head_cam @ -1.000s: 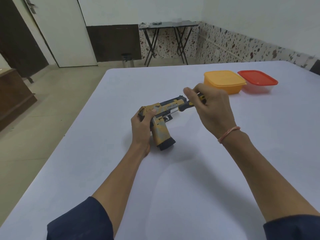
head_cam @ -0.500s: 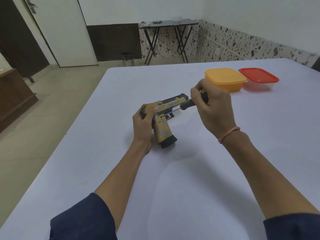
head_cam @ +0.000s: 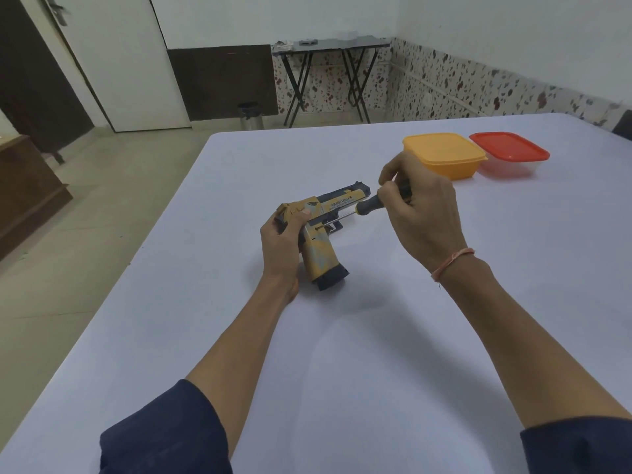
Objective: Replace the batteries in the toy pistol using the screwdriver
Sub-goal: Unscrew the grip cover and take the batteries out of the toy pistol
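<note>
The yellow-and-dark-blue plastic toy pistol is held near the middle of the pale cloth-covered counter, one printed side turned upward. Its barrel is pointed away toward the far right and the dark base of its grip is directed toward the person. Whether the grip base touches the counter cannot be told.

The rear of the pistol is gripped by the left hand, with the thumb laid over the yellow upper part. The black-handled screwdriver with a thin metal shaft is pinched by the curled fingers of the right hand. Its tip is set against the pistol's side, just above the grip and beside the trigger guard. A thin orange thread is worn round the right wrist, and dark blue sleeves are seen on both forearms.

Farther back on the right, an orange lidded plastic container and a clear container with a red lid are placed just beside each other, well apart from the pistol. Beyond the counter, a dark folding table is stood against the wall, a small metal bin is set on the floor, and a white door is seen at the left.
</note>
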